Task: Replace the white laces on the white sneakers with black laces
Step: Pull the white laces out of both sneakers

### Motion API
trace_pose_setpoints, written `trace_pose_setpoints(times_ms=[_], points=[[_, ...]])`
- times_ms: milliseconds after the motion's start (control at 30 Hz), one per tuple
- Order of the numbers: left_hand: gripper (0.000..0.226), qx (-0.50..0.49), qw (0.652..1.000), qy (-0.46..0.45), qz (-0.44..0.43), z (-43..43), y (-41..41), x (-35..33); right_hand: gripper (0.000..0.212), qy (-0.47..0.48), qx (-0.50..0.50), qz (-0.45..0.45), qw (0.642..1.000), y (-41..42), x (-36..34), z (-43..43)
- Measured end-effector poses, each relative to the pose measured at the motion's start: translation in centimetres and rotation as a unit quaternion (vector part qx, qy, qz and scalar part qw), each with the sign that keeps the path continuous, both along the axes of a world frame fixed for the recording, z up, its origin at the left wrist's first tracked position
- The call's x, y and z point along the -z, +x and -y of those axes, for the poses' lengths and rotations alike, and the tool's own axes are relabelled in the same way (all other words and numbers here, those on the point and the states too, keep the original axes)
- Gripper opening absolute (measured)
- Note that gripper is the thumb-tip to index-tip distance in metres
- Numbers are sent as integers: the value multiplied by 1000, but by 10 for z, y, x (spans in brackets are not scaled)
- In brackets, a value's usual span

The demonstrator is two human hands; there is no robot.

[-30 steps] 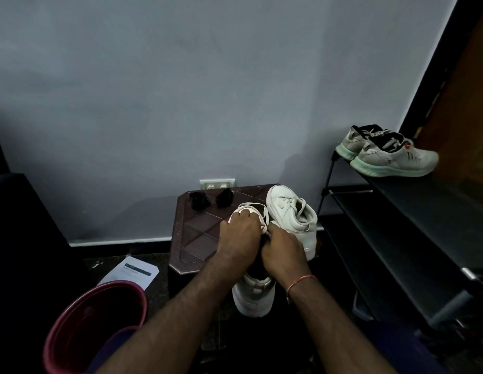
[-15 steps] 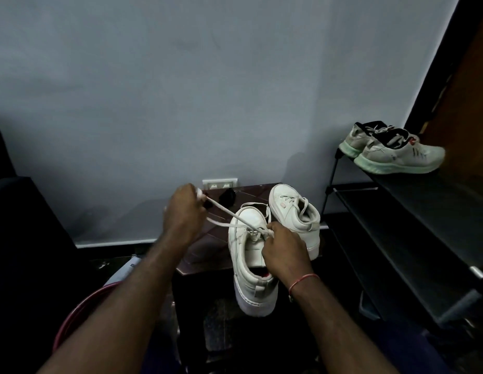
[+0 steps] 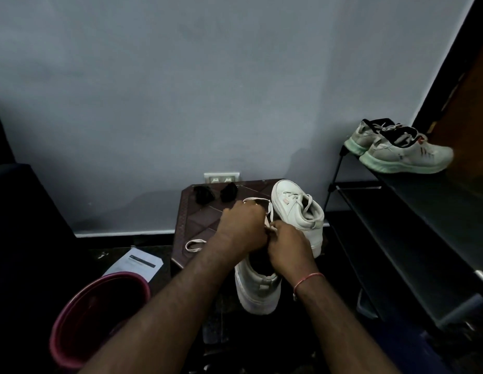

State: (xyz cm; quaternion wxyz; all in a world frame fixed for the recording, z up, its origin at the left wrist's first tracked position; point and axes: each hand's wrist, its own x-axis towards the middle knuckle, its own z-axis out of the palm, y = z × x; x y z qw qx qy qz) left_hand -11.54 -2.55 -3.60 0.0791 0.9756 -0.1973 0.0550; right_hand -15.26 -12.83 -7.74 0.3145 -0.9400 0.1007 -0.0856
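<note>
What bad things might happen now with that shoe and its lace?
The near sneaker sticks out past the table edge, so it might drop if the left hand and right hand let go. The white lace loop lies near the table's side and might slip off, perhaps toward the red bucket.

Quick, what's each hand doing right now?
Left hand: grips the flat white lace of the nearer white sneaker.
Right hand: pinches the same lace.
</note>
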Motion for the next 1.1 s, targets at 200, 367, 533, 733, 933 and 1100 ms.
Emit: trace_pose_setpoints(times_ms=[200, 367, 533, 733, 933, 1100], points=[[6, -18, 985, -171, -10, -3, 1, 17, 26, 14, 11, 9, 1000, 0, 0, 0], [23, -97, 647, -736, -174, -27, 11, 2, 28, 5, 7, 14, 1000, -1, -1, -1], [25, -124, 437, -886, -92, -69, 33, -37, 25, 3, 14, 17, 1000, -1, 1, -1], [42, -205, 925, -312, 75, -89, 29, -16, 29, 1, 19, 15, 1000, -3, 0, -3], [29, -76, 946, -310, -59, -41, -37, 20, 19, 27, 17, 33, 999, -7, -2, -2], [19, -119, 964, -237, -6, -30, -37, 43, 20, 4, 3, 48, 999, -11, 2, -4]])
